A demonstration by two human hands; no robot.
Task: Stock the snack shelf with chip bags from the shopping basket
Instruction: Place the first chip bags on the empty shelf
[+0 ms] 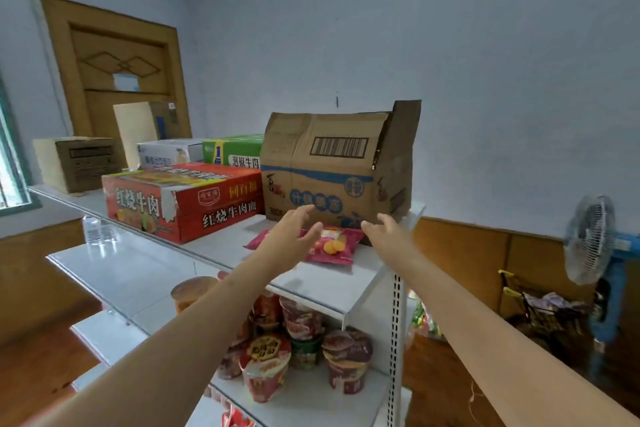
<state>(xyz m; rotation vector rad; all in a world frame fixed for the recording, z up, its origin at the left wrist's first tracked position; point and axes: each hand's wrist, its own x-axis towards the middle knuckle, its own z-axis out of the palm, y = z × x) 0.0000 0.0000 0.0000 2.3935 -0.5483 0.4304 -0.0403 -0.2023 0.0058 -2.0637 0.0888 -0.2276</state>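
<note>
A pink chip bag [332, 246] lies flat on the top shelf [329, 288] near its front right corner, just in front of the brown cardboard carton [332, 166]. Both arms reach up to it. The left hand [294, 236] hovers over the bag's left half, fingers spread and relaxed, covering part of the bag from this view; whether the palm touches the bag cannot be told. The right hand [381, 229] sits at the bag's right end, fingers loosely extended toward the carton, its grip closed on nothing. Neither hand pinches the bag.

By the look of it, the step in hand is the placing of this one bag: it is already down on the shelf, and the hands are either settling it or letting go. The shopping basket is not in sight here, so how many bags remain cannot be judged.

The next move likely calls for nudging the bag square against the carton if it needs tidying, then lowering both hands clear and going back to the basket for another bag. There is bare shelf to the left of the bag, between it and the red noodle box [180, 201], which would take the next one.
</note>
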